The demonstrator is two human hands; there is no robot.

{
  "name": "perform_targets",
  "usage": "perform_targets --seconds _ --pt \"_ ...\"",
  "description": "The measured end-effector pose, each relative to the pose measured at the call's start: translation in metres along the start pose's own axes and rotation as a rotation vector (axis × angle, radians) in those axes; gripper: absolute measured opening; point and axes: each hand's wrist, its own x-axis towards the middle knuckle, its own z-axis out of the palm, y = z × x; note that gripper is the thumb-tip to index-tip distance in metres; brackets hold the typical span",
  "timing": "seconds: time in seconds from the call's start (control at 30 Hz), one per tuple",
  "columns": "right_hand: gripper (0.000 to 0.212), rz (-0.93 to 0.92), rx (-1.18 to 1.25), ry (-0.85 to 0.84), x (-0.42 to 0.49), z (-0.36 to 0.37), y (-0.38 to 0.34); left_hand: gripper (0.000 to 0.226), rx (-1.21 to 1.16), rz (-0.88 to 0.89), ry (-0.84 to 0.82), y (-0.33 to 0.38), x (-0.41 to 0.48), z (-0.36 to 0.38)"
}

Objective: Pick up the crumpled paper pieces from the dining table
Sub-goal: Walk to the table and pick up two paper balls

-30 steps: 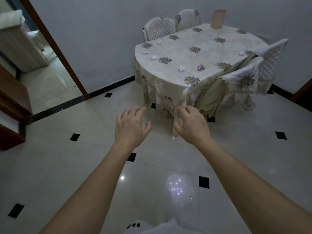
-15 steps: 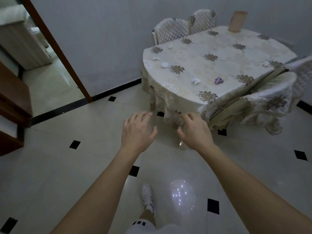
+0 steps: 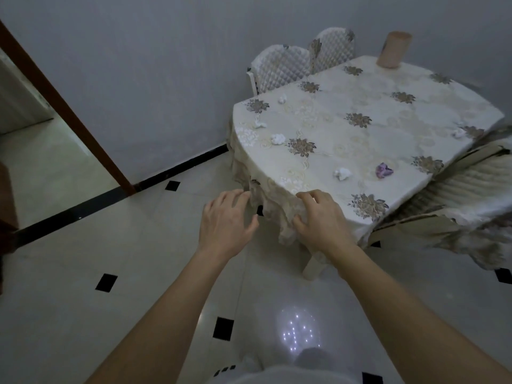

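Note:
The dining table [image 3: 368,151] wears a cream floral cloth. Several crumpled paper pieces lie on it: a white one [image 3: 342,173] near the front edge, a purple one [image 3: 384,171] to its right, a white one [image 3: 278,138] at the left, two small white ones [image 3: 260,124] [image 3: 282,99] farther back on the left, and one [image 3: 459,132] at the right edge. My left hand [image 3: 225,223] hovers with fingers spread just left of the table's near corner. My right hand [image 3: 321,218] is at the table's front edge over the hanging cloth, fingers apart, holding nothing.
A tan cylindrical container [image 3: 393,49] stands at the table's far end. Two quilted chairs [image 3: 282,65] sit behind the table and a cloth-covered chair [image 3: 471,212] at the right. A brown door frame [image 3: 63,106] and doorway are at the left. The tiled floor [image 3: 110,245] is glossy.
I have walked closer to the table; it now looks larger and nearer. Both hands have reached the table's front edge, still holding nothing.

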Motion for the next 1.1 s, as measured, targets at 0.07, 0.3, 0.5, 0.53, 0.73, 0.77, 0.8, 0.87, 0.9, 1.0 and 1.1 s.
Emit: perform_targets --seconds 0.07,0.3,0.5,0.53,0.73,0.77,0.8,0.87,0.9,1.0,1.1 --pt "0.042 0.021 -0.003 0.001 0.017 0.006 0.005 0.050 -0.007 0.014 0.003 -0.006 0.020 0.006" --pt "0.044 0.087 -0.002 0.000 0.080 0.027 0.031 0.045 -0.040 0.053 -0.004 -0.020 0.096 0.039" --pt "0.044 0.134 0.027 -0.014 0.148 0.048 0.074 0.047 -0.044 0.103 -0.050 -0.017 0.183 0.079" --pt "0.044 0.142 0.030 -0.022 0.161 0.051 0.082 0.049 -0.044 0.103 -0.066 -0.014 0.198 0.085" --pt "0.043 0.170 0.047 -0.064 0.224 0.061 0.134 0.051 -0.066 0.095 -0.151 0.009 0.280 0.127" --pt "0.042 0.175 0.042 -0.071 0.232 0.064 0.143 0.052 -0.071 0.092 -0.167 0.012 0.290 0.134" --pt "0.042 0.181 0.039 -0.078 0.240 0.066 0.152 0.054 -0.079 0.089 -0.179 0.014 0.300 0.141" --pt "0.042 0.203 0.042 -0.097 0.251 0.071 0.168 0.055 -0.102 0.081 -0.212 0.016 0.316 0.154" --pt "0.042 0.217 0.044 -0.107 0.255 0.074 0.175 0.056 -0.111 0.081 -0.231 0.016 0.323 0.160" --pt "0.042 0.275 0.051 -0.119 0.267 0.080 0.195 0.053 -0.117 0.100 -0.258 0.013 0.343 0.177" --pt "0.044 0.354 0.062 -0.150 0.272 0.086 0.213 0.054 -0.133 0.121 -0.302 0.006 0.366 0.198"
